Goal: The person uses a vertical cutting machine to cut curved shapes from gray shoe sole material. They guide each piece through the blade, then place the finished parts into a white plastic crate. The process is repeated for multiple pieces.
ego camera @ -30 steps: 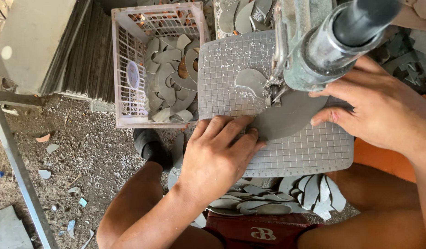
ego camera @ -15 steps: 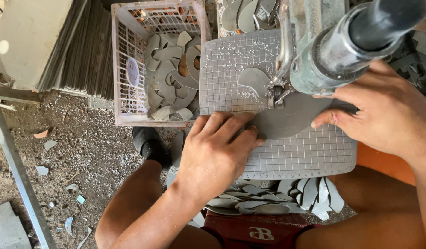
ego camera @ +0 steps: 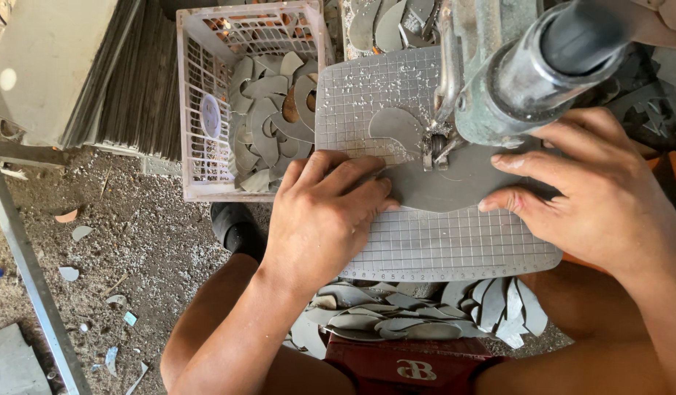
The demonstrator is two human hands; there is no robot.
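Both hands are pressing a grey sheet (ego camera: 455, 183) flat against the gridded surface (ego camera: 440, 241) under a cutter (ego camera: 513, 80). Left hand (ego camera: 319, 216) is lying palm down with fingers spread, its fingertips resting on the sheet's left edge; it is not gripping anything. Right hand (ego camera: 594, 190) is lying opposite, fingers extended and pressing on the sheet's right edge, also not closed around anything. Sheet is sitting at the middle of the surface, right at the cutter's head, with a curved offcut (ego camera: 396, 128) lying just beside it on the far side. Small white chips are scattering across the grid near the cutter.

Beyond the surface's left edge, a pale plastic crate (ego camera: 199, 88) is holding a heap of curved grey pieces. More such scraps (ego camera: 425, 311) are piling below the surface's near edge, above a red box (ego camera: 411, 362). Left of the crate, a stack of flat sheets (ego camera: 126, 80) is leaning. Gravelly floor (ego camera: 111, 249) is showing scattered shards, and a black shoe (ego camera: 235, 227) is resting beside the crate.
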